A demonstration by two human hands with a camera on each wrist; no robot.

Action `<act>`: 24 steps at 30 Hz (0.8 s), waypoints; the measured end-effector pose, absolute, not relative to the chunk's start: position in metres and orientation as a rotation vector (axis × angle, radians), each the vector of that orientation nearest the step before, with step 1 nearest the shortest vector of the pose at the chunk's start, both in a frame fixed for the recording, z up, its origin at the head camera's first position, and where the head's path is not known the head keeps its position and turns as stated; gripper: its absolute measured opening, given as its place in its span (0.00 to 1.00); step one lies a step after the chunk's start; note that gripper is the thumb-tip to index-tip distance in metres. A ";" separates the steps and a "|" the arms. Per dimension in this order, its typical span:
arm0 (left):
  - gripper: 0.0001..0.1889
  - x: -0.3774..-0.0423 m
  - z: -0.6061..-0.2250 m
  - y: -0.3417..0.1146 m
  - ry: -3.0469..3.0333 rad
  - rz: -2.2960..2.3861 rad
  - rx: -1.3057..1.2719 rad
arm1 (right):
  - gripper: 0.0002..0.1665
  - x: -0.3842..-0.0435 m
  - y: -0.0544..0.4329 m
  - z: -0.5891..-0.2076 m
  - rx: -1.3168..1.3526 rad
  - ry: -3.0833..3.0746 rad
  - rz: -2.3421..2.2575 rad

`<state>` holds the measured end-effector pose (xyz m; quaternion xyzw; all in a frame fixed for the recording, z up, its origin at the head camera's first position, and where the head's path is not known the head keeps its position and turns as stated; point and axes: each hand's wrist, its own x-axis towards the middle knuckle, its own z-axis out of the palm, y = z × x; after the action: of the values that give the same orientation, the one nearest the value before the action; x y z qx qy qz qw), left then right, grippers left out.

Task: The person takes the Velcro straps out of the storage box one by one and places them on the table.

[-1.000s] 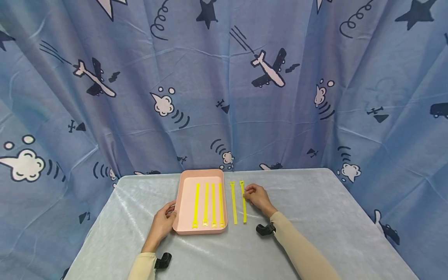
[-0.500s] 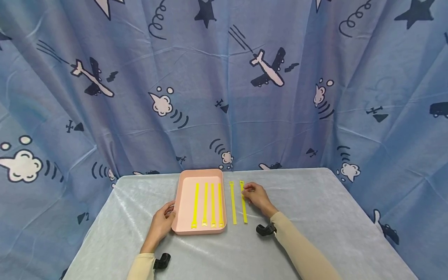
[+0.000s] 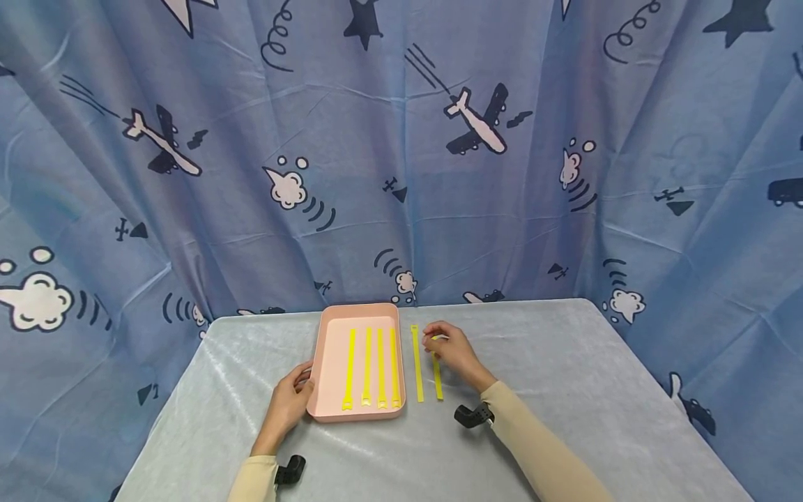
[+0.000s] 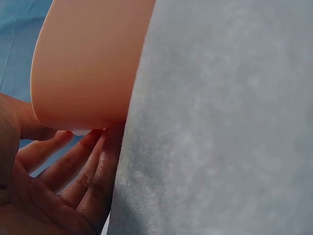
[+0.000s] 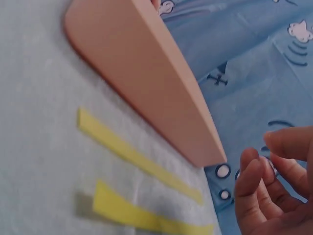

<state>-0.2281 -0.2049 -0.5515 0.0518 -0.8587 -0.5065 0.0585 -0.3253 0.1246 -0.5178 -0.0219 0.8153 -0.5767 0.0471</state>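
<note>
At the pink tray's (image 3: 357, 415) left side is my left hand (image 3: 291, 403); in the left wrist view its thumb and fairly straight fingers (image 4: 90, 166) touch the outer wall. My right hand (image 3: 453, 351) is over the far end of the right-hand yellow cable tie (image 3: 438, 383), hiding its head. In the right wrist view the right fingers (image 5: 249, 178) are loosely bent with nothing visible between them and the thumb. Another yellow cable tie (image 3: 418, 369) lies left of that hand, slotted head at the far end. Several more cable ties (image 3: 380, 362) lie lengthwise in the tray, heads toward me.
A pale grey cloth covers the table (image 3: 546, 362). Behind it hangs a blue curtain (image 3: 351, 230) printed with planes and stars. Black wrist cameras are worn on the left (image 3: 291, 469) and right (image 3: 473, 416) arms.
My right hand has shifted a little to the left, so it now covers the head of the right-hand cable tie. The left hand and tray stay together in place.
</note>
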 end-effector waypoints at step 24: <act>0.22 -0.228 -0.551 -0.203 -2.593 -1.535 0.158 | 0.12 -0.296 0.090 -0.480 -0.309 2.418 -1.813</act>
<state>-0.2284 -0.2034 -0.5510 0.0522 -0.8577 -0.5076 0.0622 -0.2956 0.0900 -0.4802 -0.1015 0.7948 -0.5961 0.0517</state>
